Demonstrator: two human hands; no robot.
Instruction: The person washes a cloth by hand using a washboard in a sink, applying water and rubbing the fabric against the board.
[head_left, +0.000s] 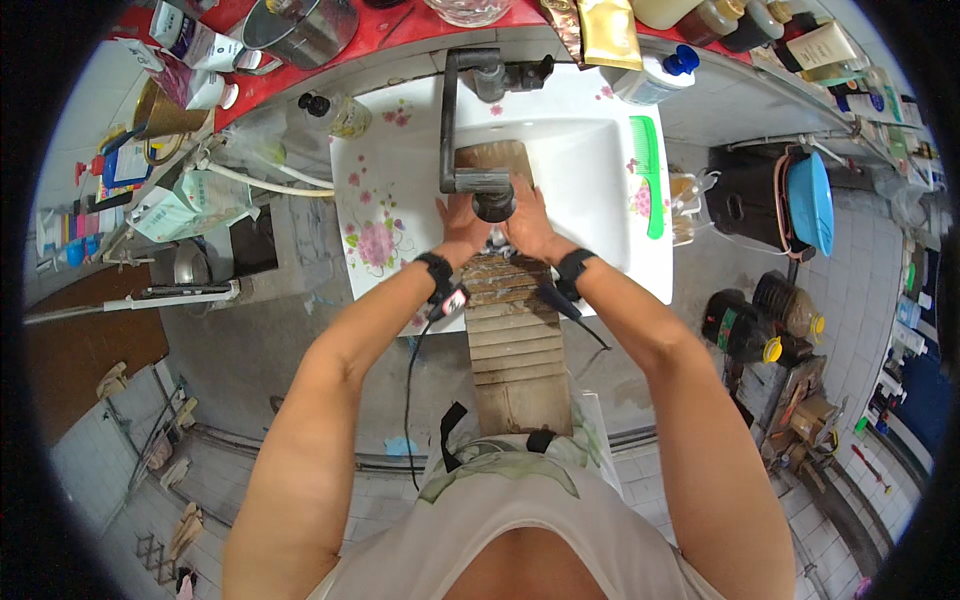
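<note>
Over the sink, my left hand [463,222] and my right hand [530,226] are close together under a dark faucet [449,130], which partly hides their fingers. A small wet dark-and-white cloth [496,241] shows between the palms, against a ribbed wooden washboard [515,345]. Both hands appear to close on this cloth, though the grip is partly covered. The washboard slopes from the white flowered sink [590,240] toward my body, its upper end inside the basin. Each wrist wears a black band; dark cabled devices hang beside the board.
A green comb [650,185] lies on the sink's right rim, with a blue-capped bottle [655,80] behind it. Bottles and tubes crowd the red shelf [400,28] at the back. A blue basin [811,205] and oil bottles [740,328] stand at the right.
</note>
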